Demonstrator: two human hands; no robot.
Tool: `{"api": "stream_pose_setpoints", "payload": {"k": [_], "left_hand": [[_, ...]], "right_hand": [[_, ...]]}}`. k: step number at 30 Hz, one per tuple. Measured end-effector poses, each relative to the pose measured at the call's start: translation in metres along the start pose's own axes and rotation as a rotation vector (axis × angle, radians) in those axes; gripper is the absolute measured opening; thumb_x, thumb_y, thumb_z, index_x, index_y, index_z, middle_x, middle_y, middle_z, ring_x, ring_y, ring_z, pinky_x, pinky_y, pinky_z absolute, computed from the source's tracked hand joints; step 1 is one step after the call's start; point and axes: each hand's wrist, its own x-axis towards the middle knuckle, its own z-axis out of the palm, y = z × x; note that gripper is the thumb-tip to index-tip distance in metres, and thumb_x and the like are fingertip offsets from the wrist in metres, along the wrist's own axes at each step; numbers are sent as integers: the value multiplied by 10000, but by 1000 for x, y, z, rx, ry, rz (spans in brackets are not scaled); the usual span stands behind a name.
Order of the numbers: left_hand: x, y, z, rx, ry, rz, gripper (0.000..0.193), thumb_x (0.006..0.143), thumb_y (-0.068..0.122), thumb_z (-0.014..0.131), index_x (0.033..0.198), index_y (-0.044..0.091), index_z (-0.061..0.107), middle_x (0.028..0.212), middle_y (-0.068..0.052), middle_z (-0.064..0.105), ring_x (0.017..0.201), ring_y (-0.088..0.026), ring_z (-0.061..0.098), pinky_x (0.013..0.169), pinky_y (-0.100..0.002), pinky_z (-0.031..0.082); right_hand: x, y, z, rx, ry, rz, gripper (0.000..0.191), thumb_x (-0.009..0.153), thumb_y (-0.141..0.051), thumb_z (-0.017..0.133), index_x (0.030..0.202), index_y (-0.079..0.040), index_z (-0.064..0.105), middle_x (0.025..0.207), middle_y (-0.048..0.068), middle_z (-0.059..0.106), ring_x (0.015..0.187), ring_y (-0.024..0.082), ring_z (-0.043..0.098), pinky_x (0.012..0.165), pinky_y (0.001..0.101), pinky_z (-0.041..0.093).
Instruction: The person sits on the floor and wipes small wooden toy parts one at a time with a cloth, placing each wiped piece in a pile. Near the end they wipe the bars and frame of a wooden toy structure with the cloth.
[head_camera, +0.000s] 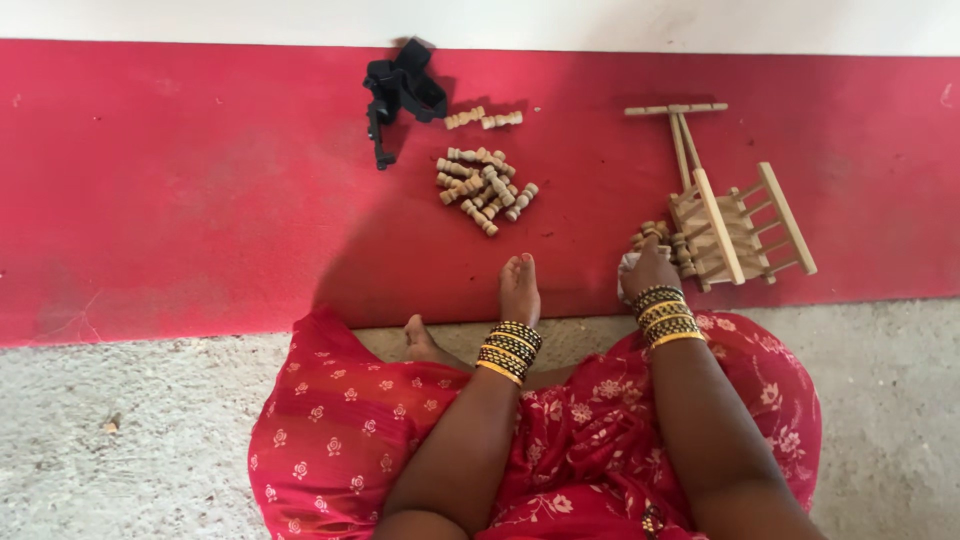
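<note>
Nearest the camera, at 6 o'clock, lies the person's lap in a red floral garment (560, 450), both forearms running up out of it, each wrist stacked with gold and black bangles (510, 350). The person sits on a pale rough floor (130, 440).

The left hand (519, 285) lies just above centre, at about 12 o'clock from the lap, flat and palm down on the edge of the red mat (180, 200), fingers straight and together, gripping nothing. A bare foot (420, 343) shows just to its lower left.

The right hand (648, 268) sits at about 2 o'clock from the lap, knuckles up and curled over a scrap of white cloth (628, 268); whether the fingers actually clench it I cannot tell, since the back of the hand hides them. It touches a small cluster of turned wooden pegs (662, 236) at the foot of a wooden toy cart (735, 225), which lies just beside it at 1 o'clock with its long handle pointing away.

Farther up, at 12 o'clock, well apart from both hands, is a loose pile of wooden pegs (483, 185), with a few strays above it. Farthest, at 11 o'clock, a black strap (398, 90) lies near the white wall (500, 20).
</note>
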Motion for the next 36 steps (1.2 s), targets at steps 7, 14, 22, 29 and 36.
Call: {"api": "stream_pose_setpoints", "payload": {"k": [7,14,22,29,36], "left_hand": [[4,6,-4,60,181,8,841,985,596,526,1486,-65,387,1501,-242,458,1371,-311,473,1129,-410,383],[13,5,-6,-99,367,58,790,1004,551,511,1478,-72,406,1510,-257,462,1351,-329,522,1120,-413,421],[15,8,-7,-140,320,0,806,1011,560,473,1499,-71,357,1550,-256,401,1392,-327,472,1141,-397,380],[17,8,-6,-151,305,14,783,1023,550,463,1495,-66,359,1539,-250,407,1390,-321,468,1141,-389,372],[25,-6,-11,-271,290,63,635,1070,434,483,1482,-44,407,1449,-169,533,1275,-221,561,1064,-342,455]], "right_hand": [[-11,-31,2,-17,-45,-291,729,846,-299,746,1490,-99,465,1307,249,650,1184,411,645,1033,494,515],[3,-124,26,85,-199,-630,949,764,-324,816,1567,-112,358,1429,230,588,1303,376,593,1103,434,469],[21,-183,31,367,-155,-484,1484,543,-314,1008,1532,20,-47,1482,243,425,1313,367,500,1089,410,422],[25,-179,29,388,-287,-368,1165,530,-260,973,1510,-107,362,1384,197,605,1253,313,625,1029,430,540],[15,-122,38,474,-477,-456,1089,577,-152,923,1515,-118,371,1215,193,693,1078,283,705,891,422,604]]}}
